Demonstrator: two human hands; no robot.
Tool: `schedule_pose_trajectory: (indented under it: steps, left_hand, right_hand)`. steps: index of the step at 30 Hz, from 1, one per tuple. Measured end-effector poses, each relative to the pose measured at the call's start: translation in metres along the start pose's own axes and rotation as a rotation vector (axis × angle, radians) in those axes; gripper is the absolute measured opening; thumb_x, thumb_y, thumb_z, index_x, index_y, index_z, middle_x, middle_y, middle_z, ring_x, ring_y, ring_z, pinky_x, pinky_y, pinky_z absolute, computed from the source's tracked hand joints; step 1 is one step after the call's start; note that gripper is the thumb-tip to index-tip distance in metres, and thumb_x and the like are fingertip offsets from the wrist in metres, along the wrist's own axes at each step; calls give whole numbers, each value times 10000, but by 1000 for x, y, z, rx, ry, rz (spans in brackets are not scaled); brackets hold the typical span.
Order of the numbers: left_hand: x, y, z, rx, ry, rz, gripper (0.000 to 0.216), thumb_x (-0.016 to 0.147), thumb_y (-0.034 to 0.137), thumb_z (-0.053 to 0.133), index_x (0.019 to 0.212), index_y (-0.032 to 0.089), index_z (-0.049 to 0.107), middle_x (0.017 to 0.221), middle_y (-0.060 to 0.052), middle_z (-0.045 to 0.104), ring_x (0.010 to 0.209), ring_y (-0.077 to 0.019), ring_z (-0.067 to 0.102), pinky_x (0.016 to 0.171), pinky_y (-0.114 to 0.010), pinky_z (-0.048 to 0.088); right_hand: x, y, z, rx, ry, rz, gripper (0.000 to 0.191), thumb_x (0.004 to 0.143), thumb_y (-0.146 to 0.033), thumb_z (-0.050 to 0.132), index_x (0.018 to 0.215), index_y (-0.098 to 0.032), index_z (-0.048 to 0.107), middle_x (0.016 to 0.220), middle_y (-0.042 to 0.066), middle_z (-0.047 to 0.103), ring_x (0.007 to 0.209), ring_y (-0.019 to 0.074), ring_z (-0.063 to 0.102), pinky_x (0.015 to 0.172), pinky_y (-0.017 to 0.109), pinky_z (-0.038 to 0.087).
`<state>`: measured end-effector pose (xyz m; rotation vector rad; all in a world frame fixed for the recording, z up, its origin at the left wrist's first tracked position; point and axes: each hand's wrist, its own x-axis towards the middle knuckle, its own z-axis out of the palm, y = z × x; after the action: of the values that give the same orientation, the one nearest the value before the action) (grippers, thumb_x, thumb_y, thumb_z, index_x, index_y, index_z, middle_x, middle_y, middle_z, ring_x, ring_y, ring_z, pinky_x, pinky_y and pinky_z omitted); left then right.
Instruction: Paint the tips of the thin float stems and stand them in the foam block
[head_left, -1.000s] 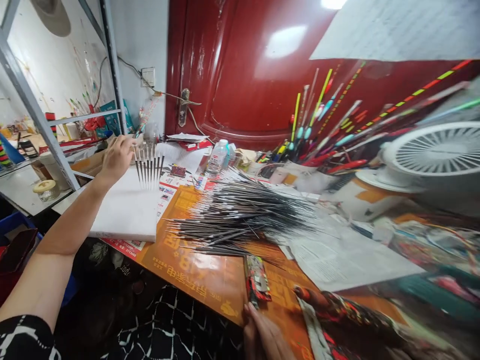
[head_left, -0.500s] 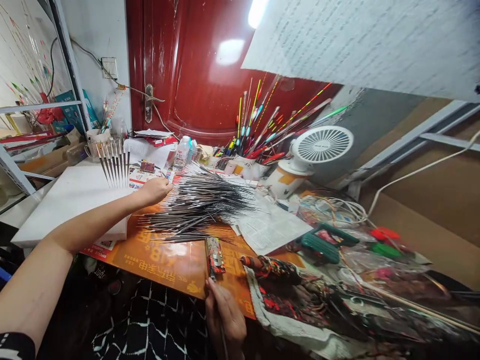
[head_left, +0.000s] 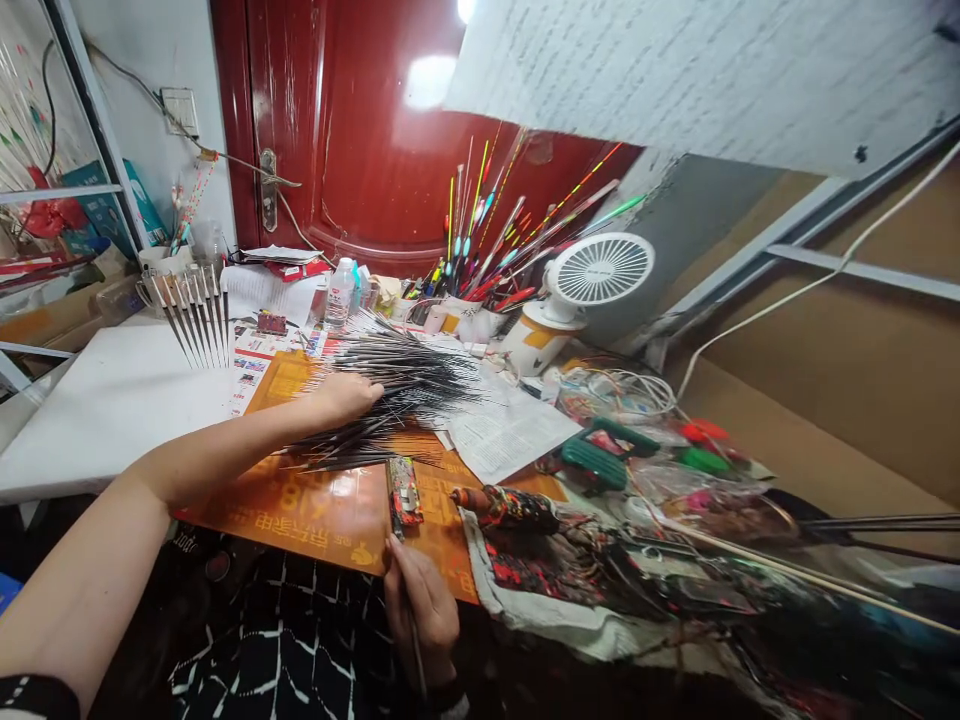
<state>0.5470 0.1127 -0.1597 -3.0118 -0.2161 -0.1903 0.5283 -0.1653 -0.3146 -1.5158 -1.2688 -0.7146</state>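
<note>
My left hand [head_left: 346, 393] reaches across the orange table mat [head_left: 322, 510] and lies on a big pile of thin dark sticks [head_left: 405, 385], its fingers curled down into them. My right hand [head_left: 420, 598] is at the table's front edge, pinched round a thin stick that runs down towards my body. Just beyond its fingertips lies a small paint-smeared block [head_left: 403, 490]. To the left a white foam board [head_left: 105, 410] has a row of several dark sticks [head_left: 193, 318] stuck upright at its far edge.
A white desk fan [head_left: 596, 272], cups of coloured floats [head_left: 480, 240] and a small bottle [head_left: 340, 295] stand at the back before a red door [head_left: 360, 120]. A newspaper [head_left: 510, 430], green tool [head_left: 596, 462], cables and a paint-stained cloth [head_left: 570, 580] crowd the right.
My left hand left the upright sticks on the foam board and moved right onto the pile. The view swung right. My right hand stayed at the front edge.
</note>
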Motion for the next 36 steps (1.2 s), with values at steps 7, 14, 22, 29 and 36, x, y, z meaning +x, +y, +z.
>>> schedule_pose_trajectory:
  steps: [7,14,22,29,36]
  left_hand:
    - [-10,-18,-23,13,49,-153,229,941,48,464,918,102,685,912,-130,669,819,-198,625,716,-297,456]
    - [-112,-40,-23,109,343,-228,245,985,119,471,860,161,678,867,-80,640,781,-181,595,654,-274,444]
    - [-186,8,35,-225,537,-46,221,1014,175,490,1047,201,707,956,-54,675,856,-163,633,769,-263,502]
    - [-182,7,47,-204,507,-78,204,1010,213,514,1060,202,711,956,-51,675,869,-185,635,761,-284,500]
    - [-181,5,53,-119,536,-53,209,1014,226,521,1073,205,720,979,-64,682,865,-193,629,771,-299,510]
  right_hand:
    - [3,0,-5,59,-33,14,557,929,-7,591,1444,-216,546,1063,86,737,957,194,730,809,328,651]
    - [10,-6,-9,117,-5,78,540,926,14,574,1418,-210,565,1069,87,735,975,192,723,829,340,646]
    - [21,3,-22,13,39,55,509,944,-42,571,1420,-223,562,1053,85,743,966,210,716,823,388,638]
    - [41,14,-10,-111,51,177,449,1001,-123,499,1435,-230,546,1161,109,715,1060,240,680,919,468,605]
    - [41,22,1,-154,-37,204,534,1019,-174,495,1542,-248,418,1310,111,671,1162,247,638,984,463,579]
